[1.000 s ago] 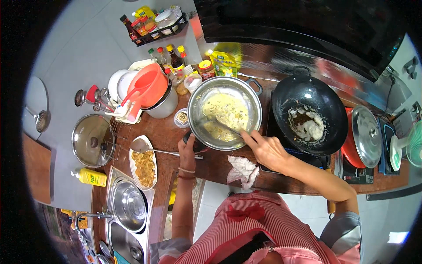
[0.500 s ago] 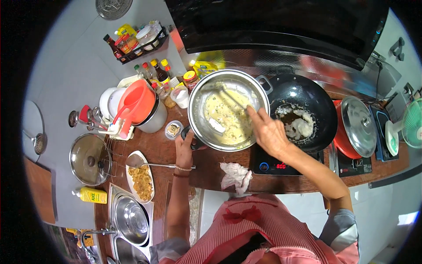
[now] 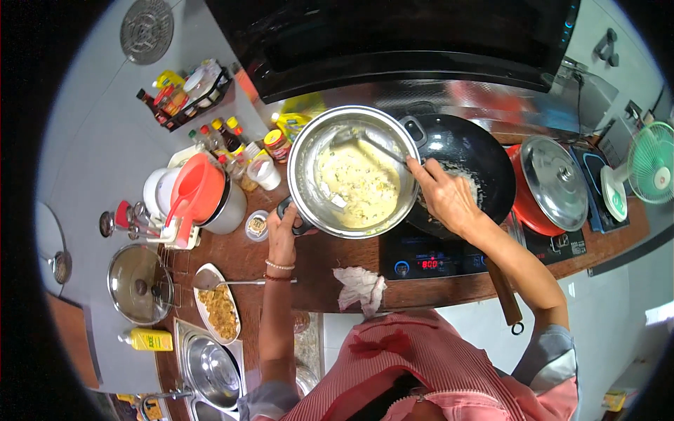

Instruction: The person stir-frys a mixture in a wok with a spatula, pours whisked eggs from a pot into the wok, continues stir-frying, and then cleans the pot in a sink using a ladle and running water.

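At the bottom of the frame we see our pink striped apron (image 3: 421,365), and just above it a crumpled cloth (image 3: 361,286) on the desk (image 3: 316,281) edge. Lower left sit a plate (image 3: 217,312) of fried food with a spoon (image 3: 232,282) across it, and a glass lid (image 3: 140,283) further left. Our left hand (image 3: 283,235) is clenched on the handle of the steel pot (image 3: 351,172), which sits at centre frame, tilted over the edge of the black wok (image 3: 470,158) to its right. The pot holds a pale yellow mix. Our right hand (image 3: 446,196) grasps a utensil (image 3: 382,147) that reaches into the pot. Beneath lies the cooktop (image 3: 421,259). Right of the wok stands a red pot (image 3: 551,186) under a steel lid. Left of the pot we see an orange jug (image 3: 196,189) and, beyond it, bottles (image 3: 221,137).
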Available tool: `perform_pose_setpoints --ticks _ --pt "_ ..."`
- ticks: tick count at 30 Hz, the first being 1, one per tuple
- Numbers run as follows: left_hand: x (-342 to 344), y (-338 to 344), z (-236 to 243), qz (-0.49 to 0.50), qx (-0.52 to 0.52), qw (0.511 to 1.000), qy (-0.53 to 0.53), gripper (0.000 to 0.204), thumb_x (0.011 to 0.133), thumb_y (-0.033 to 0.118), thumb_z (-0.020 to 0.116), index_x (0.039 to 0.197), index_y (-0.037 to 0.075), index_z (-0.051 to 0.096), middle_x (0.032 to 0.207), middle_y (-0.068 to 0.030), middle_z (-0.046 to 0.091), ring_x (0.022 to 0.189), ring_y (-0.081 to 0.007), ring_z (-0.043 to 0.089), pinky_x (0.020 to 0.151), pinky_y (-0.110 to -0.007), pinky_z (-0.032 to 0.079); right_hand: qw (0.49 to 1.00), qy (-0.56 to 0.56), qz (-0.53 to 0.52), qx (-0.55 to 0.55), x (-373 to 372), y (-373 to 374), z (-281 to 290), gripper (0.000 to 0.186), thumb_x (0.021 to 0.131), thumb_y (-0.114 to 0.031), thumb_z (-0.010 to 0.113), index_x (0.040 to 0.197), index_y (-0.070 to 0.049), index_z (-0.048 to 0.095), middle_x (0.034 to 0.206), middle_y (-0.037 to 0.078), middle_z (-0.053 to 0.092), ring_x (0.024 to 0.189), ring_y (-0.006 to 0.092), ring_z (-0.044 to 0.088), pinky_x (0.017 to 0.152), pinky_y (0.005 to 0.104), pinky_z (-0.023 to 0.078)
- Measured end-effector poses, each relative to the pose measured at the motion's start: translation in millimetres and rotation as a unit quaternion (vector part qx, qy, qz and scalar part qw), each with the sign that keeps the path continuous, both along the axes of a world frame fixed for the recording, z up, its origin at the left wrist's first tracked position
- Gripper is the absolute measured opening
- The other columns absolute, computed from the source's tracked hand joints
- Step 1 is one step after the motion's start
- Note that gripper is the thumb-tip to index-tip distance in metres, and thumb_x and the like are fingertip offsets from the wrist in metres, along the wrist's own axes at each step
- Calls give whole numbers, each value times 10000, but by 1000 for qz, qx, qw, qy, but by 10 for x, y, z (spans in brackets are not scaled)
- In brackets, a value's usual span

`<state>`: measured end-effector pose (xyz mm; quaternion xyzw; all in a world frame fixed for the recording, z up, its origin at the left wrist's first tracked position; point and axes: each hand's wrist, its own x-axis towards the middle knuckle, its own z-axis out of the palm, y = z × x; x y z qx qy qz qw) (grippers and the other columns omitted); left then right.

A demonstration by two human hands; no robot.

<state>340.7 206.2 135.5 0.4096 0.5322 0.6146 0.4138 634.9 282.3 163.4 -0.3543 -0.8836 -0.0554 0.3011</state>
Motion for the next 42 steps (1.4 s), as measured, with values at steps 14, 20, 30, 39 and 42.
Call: perform_pose_setpoints --ticks 14,20,30,39,42 --pt "283 453 -84 -39 3 999 0 262 891 221 496 924 -21 592 655 -9 543 549 -90 537 493 -273 541 999 34 -26 -20 235 -3 -126 519 698 63 511 1207 6 426 879 191 521 480 305 560 407 391 460" --pt "318 562 -131 -60 24 998 1 268 897 208 485 950 -35 586 687 -33 577 558 -96 553 486 -268 542 997 -66 -1 -43 568 -541 -329 600 659 47 534 1245 28 406 879 161 499 517 270 574 430 366 480" --pt "485 695 -76 -63 7 998 -12 252 885 199 510 951 -35 577 678 -24 553 559 -95 542 485 -275 550 995 11 -93 -29 748 -152 -247 577 682 43 534 1240 -2 397 896 166 494 629 325 586 507 405 485" --pt "737 976 38 -54 2 999 4 285 889 243 514 946 -34 556 677 -13 476 585 -112 528 536 -302 571 987 28 -152 33 992 180 19 520 680 46 533 1188 -13 437 861 152 511 569 339 566 473 411 468" --pt "899 989 147 -53 12 998 -5 269 890 229 512 936 -32 552 684 -14 472 606 -122 544 528 -299 571 988 -6 -151 4 1024 113 -99 522 672 50 535 1183 3 436 867 171 513 571 338 576 473 412 473"
